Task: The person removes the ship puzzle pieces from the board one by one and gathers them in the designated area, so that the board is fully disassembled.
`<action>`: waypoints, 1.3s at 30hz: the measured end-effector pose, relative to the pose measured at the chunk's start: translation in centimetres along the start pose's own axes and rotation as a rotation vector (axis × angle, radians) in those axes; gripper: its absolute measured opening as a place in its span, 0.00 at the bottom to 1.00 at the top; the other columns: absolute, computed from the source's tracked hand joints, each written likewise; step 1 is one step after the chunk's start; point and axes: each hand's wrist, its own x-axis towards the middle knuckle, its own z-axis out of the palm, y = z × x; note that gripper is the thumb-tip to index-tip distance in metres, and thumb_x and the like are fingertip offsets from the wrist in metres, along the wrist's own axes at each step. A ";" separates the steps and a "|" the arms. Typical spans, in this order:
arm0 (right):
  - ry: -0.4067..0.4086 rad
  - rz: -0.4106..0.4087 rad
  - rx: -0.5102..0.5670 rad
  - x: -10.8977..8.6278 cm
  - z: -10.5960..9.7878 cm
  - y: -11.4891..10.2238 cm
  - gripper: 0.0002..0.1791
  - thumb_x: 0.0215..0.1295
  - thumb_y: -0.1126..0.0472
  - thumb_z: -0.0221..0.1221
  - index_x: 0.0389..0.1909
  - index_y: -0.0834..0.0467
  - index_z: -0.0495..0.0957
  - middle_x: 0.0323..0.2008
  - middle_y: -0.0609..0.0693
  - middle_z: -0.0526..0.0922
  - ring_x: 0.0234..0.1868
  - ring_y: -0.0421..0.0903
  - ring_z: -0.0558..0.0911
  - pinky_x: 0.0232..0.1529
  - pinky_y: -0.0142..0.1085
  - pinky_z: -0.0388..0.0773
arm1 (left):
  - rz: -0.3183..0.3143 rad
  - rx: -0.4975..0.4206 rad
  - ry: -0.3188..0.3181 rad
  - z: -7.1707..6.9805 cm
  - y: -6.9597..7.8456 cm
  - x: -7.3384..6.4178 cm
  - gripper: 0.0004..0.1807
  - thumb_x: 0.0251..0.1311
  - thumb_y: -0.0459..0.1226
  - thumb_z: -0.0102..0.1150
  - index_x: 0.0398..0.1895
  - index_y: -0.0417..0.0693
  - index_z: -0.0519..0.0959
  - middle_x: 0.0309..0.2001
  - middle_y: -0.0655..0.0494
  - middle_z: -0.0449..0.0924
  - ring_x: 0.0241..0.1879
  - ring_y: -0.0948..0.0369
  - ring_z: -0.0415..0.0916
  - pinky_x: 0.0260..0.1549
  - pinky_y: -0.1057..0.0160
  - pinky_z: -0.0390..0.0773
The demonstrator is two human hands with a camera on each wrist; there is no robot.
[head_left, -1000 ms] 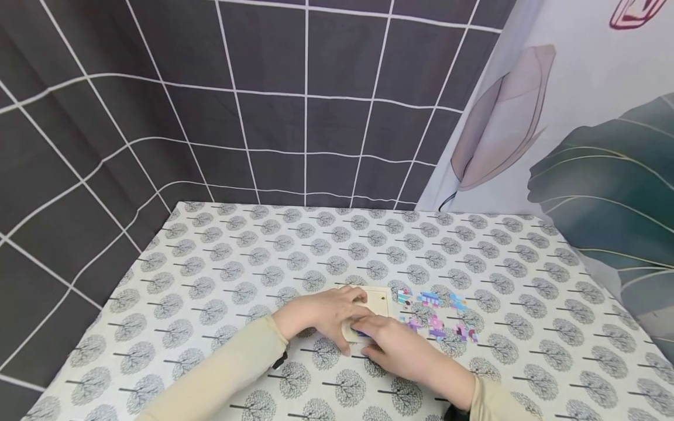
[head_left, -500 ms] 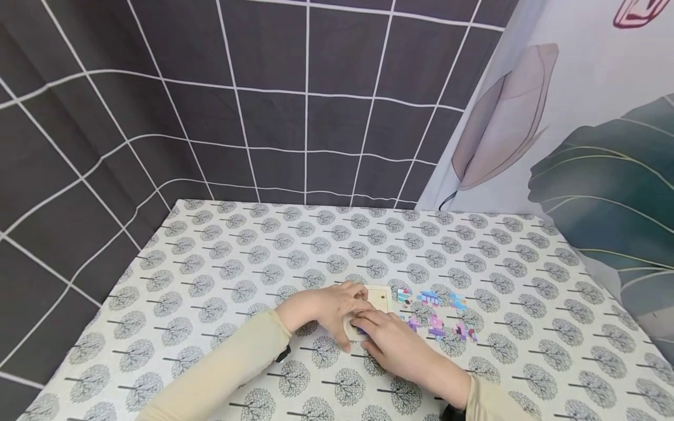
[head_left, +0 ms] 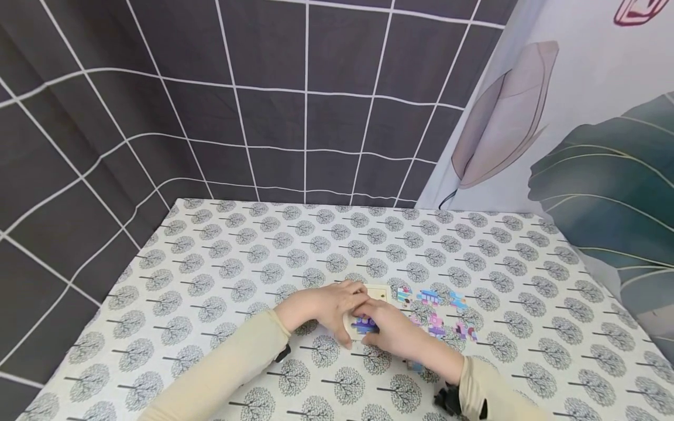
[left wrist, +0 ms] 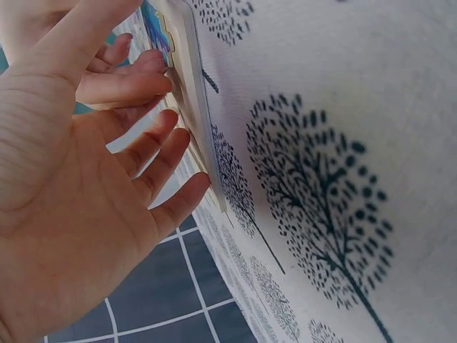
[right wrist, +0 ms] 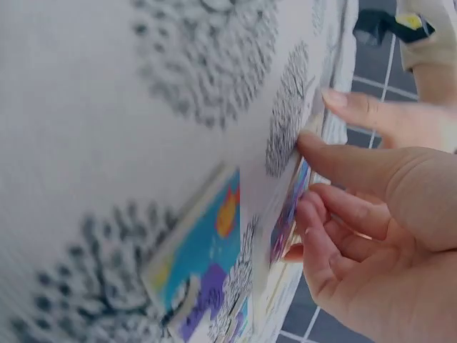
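A small pale wooden puzzle tray (head_left: pixel 354 335) lies on the cloth, partly hidden by both hands. Blue and purple puzzle pieces (head_left: pixel 364 325) fill its near part. My left hand (head_left: pixel 332 307) spans the tray's left side, thumb at the near edge; the left wrist view shows its loosely bent fingertips at the wooden rim (left wrist: pixel 191 64). Reaching in from the right, my right hand (head_left: pixel 392 330) has bent fingertips on the pieces inside the tray. Its thumb tip is by the near edge in the right wrist view, and no separate piece shows between the fingers.
Right of the tray lie several loose jigsaw pieces (head_left: pixel 436 323), pink, purple and blue. Another loose piece (head_left: pixel 414 366) lies below the right wrist, seen larger as a blue piece with an orange patch (right wrist: pixel 214 250). A dark checked curtain (head_left: pixel 332 123) hangs behind the tree-print tablecloth (head_left: pixel 237 263).
My right hand has shifted slightly away from my body, uncovering more blue and purple pieces in the tray and a loose piece below the wrist. The left hand stays nearly still.
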 end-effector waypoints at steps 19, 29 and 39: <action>-0.056 -0.051 0.008 0.7 -0.9 1.2 0.18 0.47 0.67 0.67 0.43 0.64 0.80 0.41 0.54 0.83 0.41 0.48 0.80 0.48 0.41 0.79 | -0.069 -0.007 0.056 0.6 -0.1 -1.7 0.39 0.53 0.49 0.62 0.67 0.44 0.64 0.66 0.51 0.62 0.64 0.57 0.61 0.66 0.59 0.61; -0.056 -0.051 0.053 1.0 -0.9 1.9 0.17 0.45 0.64 0.69 0.39 0.59 0.80 0.33 0.44 0.80 0.35 0.39 0.77 0.41 0.31 0.78 | -0.111 0.061 0.091 1.6 0.5 -3.7 0.34 0.60 0.49 0.54 0.68 0.46 0.63 0.70 0.52 0.57 0.68 0.54 0.56 0.69 0.55 0.53; -0.067 -0.082 0.101 1.5 -1.2 2.1 0.16 0.42 0.65 0.71 0.35 0.57 0.80 0.28 0.42 0.78 0.30 0.35 0.75 0.35 0.27 0.77 | -0.102 0.049 0.101 1.8 0.3 -4.4 0.32 0.61 0.49 0.53 0.68 0.48 0.63 0.70 0.56 0.57 0.69 0.57 0.54 0.69 0.55 0.52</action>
